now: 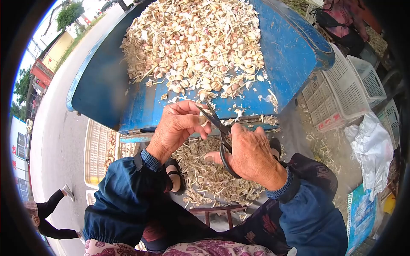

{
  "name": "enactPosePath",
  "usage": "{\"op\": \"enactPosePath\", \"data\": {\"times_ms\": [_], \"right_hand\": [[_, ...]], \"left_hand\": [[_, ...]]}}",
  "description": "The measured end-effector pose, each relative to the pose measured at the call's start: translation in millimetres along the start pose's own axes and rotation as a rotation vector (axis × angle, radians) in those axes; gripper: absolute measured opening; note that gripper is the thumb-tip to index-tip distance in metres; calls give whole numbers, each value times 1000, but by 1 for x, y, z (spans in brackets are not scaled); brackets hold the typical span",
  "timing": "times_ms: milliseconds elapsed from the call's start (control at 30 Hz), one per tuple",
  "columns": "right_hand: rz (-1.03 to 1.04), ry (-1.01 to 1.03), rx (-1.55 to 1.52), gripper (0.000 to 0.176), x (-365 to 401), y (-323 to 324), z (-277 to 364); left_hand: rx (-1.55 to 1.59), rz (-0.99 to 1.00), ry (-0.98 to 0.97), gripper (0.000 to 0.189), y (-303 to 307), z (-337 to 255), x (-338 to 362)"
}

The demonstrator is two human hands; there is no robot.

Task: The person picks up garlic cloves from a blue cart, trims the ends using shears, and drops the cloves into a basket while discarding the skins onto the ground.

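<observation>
Blue tray [290, 51] holds garlic [192, 38], crates [335, 91] to its right, husks [222, 179] below; before it, left hand [176, 123] pinches a clove [204, 117], right hand [255, 154] grips scissors [221, 127].

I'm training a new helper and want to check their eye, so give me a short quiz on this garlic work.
1. Fill in the blank: The left hand holds a piece of garlic close to the ____ of the scissors.
2. Multiple choice: What colour is the container that bears the big garlic heap?
a) yellow
b) blue
c) white
3. True or false: The right hand has its grip on the handle end of the scissors.

Key: 1. blades; 2. b; 3. true
</observation>
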State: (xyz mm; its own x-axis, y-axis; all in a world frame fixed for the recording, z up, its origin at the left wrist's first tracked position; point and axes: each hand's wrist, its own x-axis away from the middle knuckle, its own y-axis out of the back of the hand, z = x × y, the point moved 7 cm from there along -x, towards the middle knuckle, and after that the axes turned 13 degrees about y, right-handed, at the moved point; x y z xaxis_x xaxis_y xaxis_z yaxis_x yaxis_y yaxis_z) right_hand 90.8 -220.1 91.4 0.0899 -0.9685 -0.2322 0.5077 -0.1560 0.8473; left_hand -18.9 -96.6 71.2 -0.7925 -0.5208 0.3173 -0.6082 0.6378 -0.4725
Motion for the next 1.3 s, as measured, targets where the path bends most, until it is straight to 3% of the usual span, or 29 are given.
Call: {"op": "enactPosePath", "data": {"times_ms": [200,300,400,500,600,633,733,767,833,867,900,1000,1100,1200,1233,1300], "right_hand": [[-49,9,-19,54,1,0,-4],[-51,25,-190,49,3,-6,-7],[-139,115,-193,47,7,-8,-6],[-148,-109,-727,51,8,-15,-13],[-127,-417,-1031,56,13,-3,-20],[-181,-359,-1072,60,12,-5,-26],[-280,-472,-1368,66,15,-12,-36],[-208,-515,-1340,66,16,-12,-36],[-118,-544,-1290,66,18,-20,-37],[-75,-559,-1262,66,19,-24,-36],[-75,-539,-1209,67,19,-23,-36],[-89,-538,-1163,65,18,-20,-40],[-113,-505,-1139,64,18,-12,-44],[-83,-508,-1098,64,21,-11,-46],[-46,-503,-1065,65,20,-13,-45],[30,-492,-996,66,19,-16,-41]], "left_hand": [[3,-2,5,13,0,4,-3],[5,46,1,13,-1,4,-4],[39,65,26,16,-4,4,-1],[25,32,92,20,-1,8,2],[7,1,220,23,2,24,9],[-17,-51,240,29,10,27,7],[140,-111,156,28,64,15,-7],[154,-161,137,25,88,7,-10],[40,-398,100,9,118,-21,-25],[-186,-542,23,20,128,-36,-31],[-394,-576,50,10,147,-46,-42],[-1007,-737,-214,15,160,-65,-80],[-1598,-626,-455,24,141,-61,-99],[-1703,-628,-281,18,139,-49,-104],[-1691,-549,-324,13,137,-45,-104],[-1684,-586,-401,12,133,-37,-99]]}}
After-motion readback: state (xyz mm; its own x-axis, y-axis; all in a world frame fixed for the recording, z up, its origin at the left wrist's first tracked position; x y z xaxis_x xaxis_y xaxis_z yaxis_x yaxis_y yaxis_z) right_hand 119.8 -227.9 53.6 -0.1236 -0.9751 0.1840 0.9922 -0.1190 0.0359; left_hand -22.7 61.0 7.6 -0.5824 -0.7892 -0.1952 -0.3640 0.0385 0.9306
